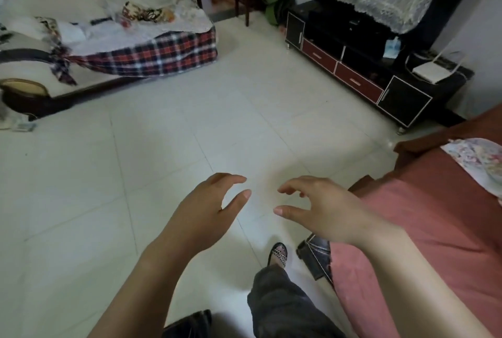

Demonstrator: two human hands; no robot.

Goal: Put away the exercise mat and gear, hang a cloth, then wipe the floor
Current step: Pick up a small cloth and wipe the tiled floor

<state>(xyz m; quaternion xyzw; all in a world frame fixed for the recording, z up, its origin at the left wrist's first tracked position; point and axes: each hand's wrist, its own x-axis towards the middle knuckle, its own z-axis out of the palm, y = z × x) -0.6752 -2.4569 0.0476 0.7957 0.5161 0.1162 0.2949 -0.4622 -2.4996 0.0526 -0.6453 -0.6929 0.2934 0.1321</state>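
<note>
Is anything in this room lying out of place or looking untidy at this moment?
Yes, a little. The plaid blanket on the sofa hangs crooked, one corner bunched in a knot. Some papers lie on the floor beside the sofa's foot, and a green bundle sits by the TV stand. Nothing looks spilled or broken.

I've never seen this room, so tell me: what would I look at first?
First the two bare hands in the middle: the left hand and the right hand reach out over the pale tiled floor, fingers loosely curled, holding nothing. Next the red plaid cloth on the sofa at the upper left, and the pink bedspread along the right edge.
</note>
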